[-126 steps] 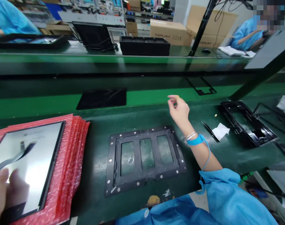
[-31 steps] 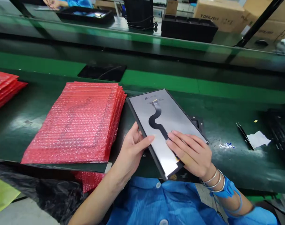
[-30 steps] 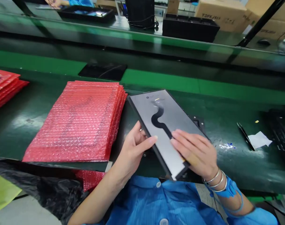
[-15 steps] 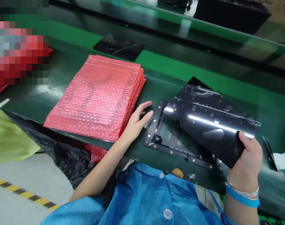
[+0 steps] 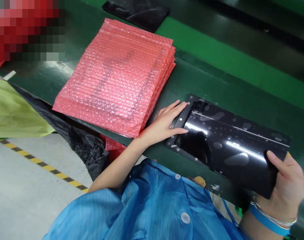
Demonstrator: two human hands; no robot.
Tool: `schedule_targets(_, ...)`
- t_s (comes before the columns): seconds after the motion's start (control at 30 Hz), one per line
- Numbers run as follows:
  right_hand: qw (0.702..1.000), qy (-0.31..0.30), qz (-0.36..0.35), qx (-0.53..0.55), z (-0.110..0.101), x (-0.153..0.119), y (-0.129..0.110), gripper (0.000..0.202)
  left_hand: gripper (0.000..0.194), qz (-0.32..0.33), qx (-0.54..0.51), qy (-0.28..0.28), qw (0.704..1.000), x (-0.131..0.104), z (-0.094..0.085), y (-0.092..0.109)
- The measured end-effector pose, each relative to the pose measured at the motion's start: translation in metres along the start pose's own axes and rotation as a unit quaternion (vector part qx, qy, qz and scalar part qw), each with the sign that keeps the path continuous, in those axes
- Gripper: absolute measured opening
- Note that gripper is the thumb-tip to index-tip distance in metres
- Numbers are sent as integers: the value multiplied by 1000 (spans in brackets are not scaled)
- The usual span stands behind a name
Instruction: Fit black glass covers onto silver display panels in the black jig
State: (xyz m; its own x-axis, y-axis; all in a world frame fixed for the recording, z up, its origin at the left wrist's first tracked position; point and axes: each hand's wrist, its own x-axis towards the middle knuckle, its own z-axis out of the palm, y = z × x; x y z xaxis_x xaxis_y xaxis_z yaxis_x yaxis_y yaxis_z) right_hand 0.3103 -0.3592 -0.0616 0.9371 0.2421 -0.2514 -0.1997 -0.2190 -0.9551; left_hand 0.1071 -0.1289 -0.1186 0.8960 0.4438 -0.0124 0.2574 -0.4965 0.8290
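while the right hand (image 5: pixel 288 176) grips the right end of the black screen (image 5: pixel 237 143), thumb on top and fingers hidden underneath, the left hand (image 5: pixel 168 123) is open, fingers spread over the left side of the dark frame (image 5: pixel 182 115). its thumb tip is at the screen's left edge; whether it presses on it, i cannot tell. the screen is glossy side up above the frame, covering most of it, with the frame's left strip and part of its near edge showing. whether the screen sits down in the frame is not clear.

just left of the frame, on the green table (image 5: pixel 204 80), lies a stack of red bubble-wrap packets (image 5: pixel 116 80). a dark flat panel (image 5: pixel 138 13) lies beyond them, and a blurred red pile (image 5: pixel 24 23) is at the far left. near the left, black plastic (image 5: pixel 89 156) hangs by the table edge beside a yellow-green sheet (image 5: pixel 14 110). a blue band (image 5: pixel 269 220) circles the right wrist.
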Motion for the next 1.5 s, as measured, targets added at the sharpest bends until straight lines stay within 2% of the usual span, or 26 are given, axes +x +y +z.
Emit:
schedule_targets(0.13,1000,11,7,-15,2,1,1,32,83,23,34,-11,999,-1,3,-2)
schedule_targets(0.43,999,22,-19,-34,1,5,4,34,77,12,59,-18,998,0,5,-2)
schedule_targets(0.77,999,-10,-27,-28,0,5,3,40,57,15,95,-20,995,-1,8,2)
schedule_targets(1.17,999,-7,-10,-48,-1,9,5,35,56,19,125,-24,992,-2,10,3)
schedule_targets(1.37,997,-7,3,-77,5,7,2,40,57,12,133,-13,991,-2,12,6)
schedule_targets(1.5,988,-55,3,-141,-9,18,-4,44,60,1,155,-8,988,-1,14,9)
